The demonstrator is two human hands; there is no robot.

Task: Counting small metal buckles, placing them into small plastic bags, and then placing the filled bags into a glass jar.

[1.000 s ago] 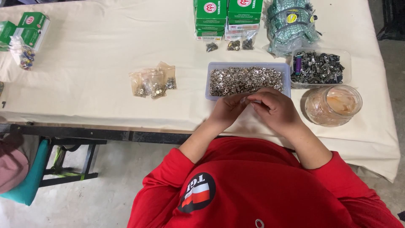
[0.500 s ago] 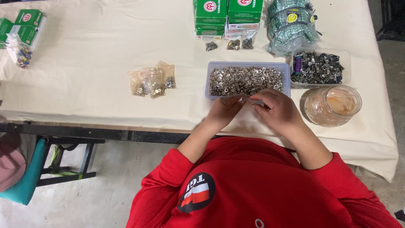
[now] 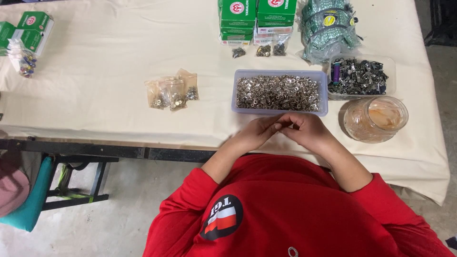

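Both hands meet at the near table edge, just in front of the lilac tray (image 3: 323, 93) of small silver metal fittings. Compared with a second ago, the left hand (image 3: 259, 133) and right hand (image 3: 307, 131) sit closer together, fingertips now touching. The fingers are narrowed, pinched inward; whether a fitting is gripped between them cannot be told. This suggests fine work on one small piece. To the right stands a clear jar (image 3: 376, 119); to the left lie small filled plastic bags (image 3: 172, 91). Green boxes (image 3: 257, 16) stand far.
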